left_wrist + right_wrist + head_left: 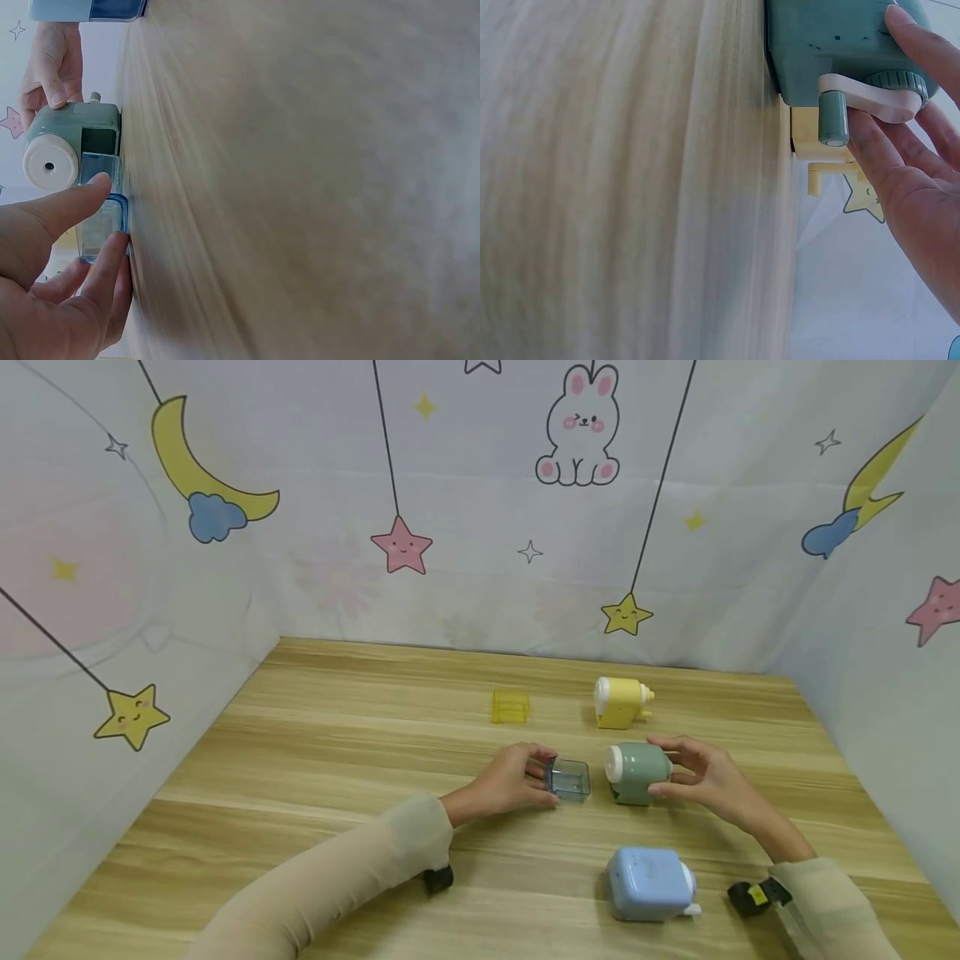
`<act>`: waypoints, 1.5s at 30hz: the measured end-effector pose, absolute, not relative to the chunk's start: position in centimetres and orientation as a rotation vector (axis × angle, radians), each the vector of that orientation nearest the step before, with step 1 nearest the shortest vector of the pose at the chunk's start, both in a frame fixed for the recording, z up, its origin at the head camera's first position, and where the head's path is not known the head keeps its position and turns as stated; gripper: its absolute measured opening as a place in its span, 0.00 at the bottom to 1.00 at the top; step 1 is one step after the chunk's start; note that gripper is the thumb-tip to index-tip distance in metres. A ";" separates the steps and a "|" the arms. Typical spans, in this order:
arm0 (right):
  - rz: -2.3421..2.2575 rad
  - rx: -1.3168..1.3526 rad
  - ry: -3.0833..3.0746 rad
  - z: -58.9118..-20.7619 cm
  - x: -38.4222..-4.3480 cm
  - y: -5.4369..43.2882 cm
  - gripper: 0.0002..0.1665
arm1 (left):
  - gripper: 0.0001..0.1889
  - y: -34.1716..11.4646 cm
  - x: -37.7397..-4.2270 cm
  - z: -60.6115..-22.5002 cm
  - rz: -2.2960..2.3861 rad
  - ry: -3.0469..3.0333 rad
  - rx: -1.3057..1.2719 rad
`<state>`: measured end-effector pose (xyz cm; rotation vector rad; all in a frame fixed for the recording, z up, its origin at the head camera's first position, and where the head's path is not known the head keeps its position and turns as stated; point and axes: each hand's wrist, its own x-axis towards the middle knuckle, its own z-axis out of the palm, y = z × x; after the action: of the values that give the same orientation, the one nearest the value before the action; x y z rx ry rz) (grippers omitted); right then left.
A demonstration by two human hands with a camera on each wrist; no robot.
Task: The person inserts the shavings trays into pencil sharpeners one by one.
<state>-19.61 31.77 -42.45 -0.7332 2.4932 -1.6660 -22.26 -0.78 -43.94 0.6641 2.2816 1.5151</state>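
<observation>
My left hand (506, 783) pinches a clear bluish shavings drawer (573, 779) between thumb and fingers, low over the wooden table. Just right of it stands a green pencil sharpener (641, 770) with a round white front. My right hand (711, 779) grips this sharpener from its crank side. In the left wrist view, the drawer (100, 225) lines up with the dark square opening (100, 141) low in the sharpener's front; whether they touch I cannot tell. The right wrist view shows the pale crank (877, 99) with its green knob, fingers around the back of the body.
A blue sharpener (648, 885) stands nearer me, below the green one. Farther back is a yellow sharpener (619, 702), with a clear yellow drawer (511, 707) to its left. Patterned cloth walls (480, 602) border the table at the back and sides.
</observation>
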 end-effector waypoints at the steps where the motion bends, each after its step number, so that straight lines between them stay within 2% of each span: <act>1: -1.665 -0.732 2.494 -42.4 -19.6 31.8 0.33 | 0.33 -0.7 -22.3 -43.9 1.513 2.282 0.661; 45: -1.644 -0.717 2.508 -42.3 -19.7 31.8 0.33 | 0.33 1.7 -22.5 -44.1 1.506 2.303 0.680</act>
<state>-19.69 31.79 -42.30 -0.7166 2.5079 -1.6444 -22.51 1.67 -44.09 0.6804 2.3029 1.5062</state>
